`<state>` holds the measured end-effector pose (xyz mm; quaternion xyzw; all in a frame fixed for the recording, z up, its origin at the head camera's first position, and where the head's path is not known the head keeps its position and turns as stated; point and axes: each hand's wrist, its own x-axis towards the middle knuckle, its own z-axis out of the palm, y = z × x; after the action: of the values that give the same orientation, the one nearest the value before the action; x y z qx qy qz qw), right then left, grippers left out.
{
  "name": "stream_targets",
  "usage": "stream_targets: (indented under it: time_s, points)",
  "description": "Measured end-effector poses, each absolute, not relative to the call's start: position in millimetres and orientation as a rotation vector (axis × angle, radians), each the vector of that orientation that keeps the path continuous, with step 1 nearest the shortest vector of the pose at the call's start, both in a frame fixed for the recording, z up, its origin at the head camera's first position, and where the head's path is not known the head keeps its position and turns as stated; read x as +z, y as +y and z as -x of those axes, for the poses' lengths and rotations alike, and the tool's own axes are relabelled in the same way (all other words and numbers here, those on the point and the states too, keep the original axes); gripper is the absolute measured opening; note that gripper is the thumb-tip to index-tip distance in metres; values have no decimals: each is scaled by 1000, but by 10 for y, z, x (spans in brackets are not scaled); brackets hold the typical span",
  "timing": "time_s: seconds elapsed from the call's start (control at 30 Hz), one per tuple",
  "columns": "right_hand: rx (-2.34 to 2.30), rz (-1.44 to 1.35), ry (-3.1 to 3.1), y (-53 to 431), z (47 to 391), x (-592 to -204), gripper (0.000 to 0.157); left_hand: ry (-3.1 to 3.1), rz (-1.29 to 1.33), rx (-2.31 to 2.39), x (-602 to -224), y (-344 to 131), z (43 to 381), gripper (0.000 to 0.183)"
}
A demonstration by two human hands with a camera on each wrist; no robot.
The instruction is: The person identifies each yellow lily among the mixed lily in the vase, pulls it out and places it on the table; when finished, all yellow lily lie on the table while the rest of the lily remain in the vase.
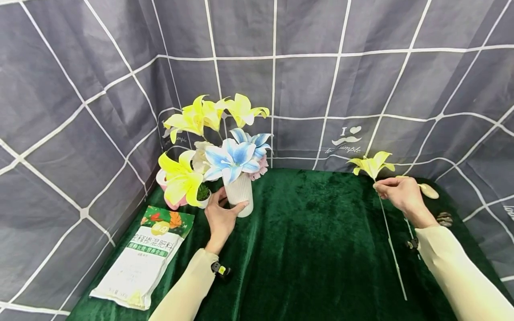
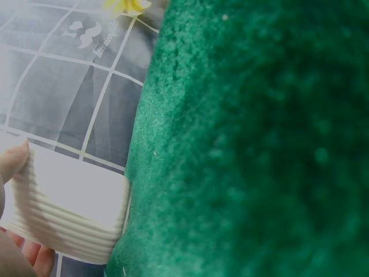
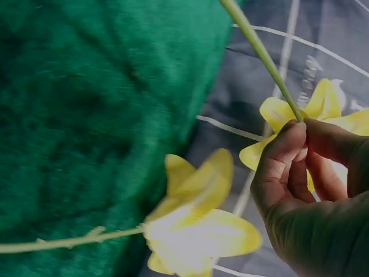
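A white ribbed vase (image 1: 241,196) stands on the green cloth, and my left hand (image 1: 221,218) grips its lower part, thumb in front and fingers behind. Blue-and-white lilies (image 1: 232,159), yellow lilies (image 1: 241,110) and a pink bloom (image 1: 260,167) rise at the vase; their stems are mostly hidden. On the right side, my right hand (image 1: 403,198) pinches the stem of a single yellow lily (image 1: 372,166) just below its bloom, between thumb and forefinger. The long stem slants down toward the front. Beside it lies another yellow lily (image 3: 199,225), largely covered by the hand in the head view.
A white-and-green fertilizer bag (image 1: 140,258) lies at the front left. Behind it are a small potted succulent (image 1: 203,192) and a pink object (image 1: 173,204), partly covered by a yellow bloom. A striped item (image 1: 444,219) sits at the right edge. Grey gridded curtain (image 1: 305,89) surrounds the table.
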<state>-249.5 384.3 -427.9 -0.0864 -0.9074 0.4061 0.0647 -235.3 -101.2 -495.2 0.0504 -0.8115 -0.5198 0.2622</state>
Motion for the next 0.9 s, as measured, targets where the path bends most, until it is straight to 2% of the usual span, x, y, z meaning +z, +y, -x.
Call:
stream_targets:
  time_s: [0.23, 0.57, 0.9]
  points:
    - [1210, 302, -2806, 3891, 2564, -4539, 37, -2194, -127, -1405, -4956, -1021, 2357, 70]
    - [1115, 293, -2848, 3914, 2606, -4661, 31, -2175, -115, -1394, -4985, -1024, 2373, 71]
    - [1126, 365, -2877, 3952, 2602, -4736, 38, -2174, -112, -1394, -4983, -1028, 2370, 71]
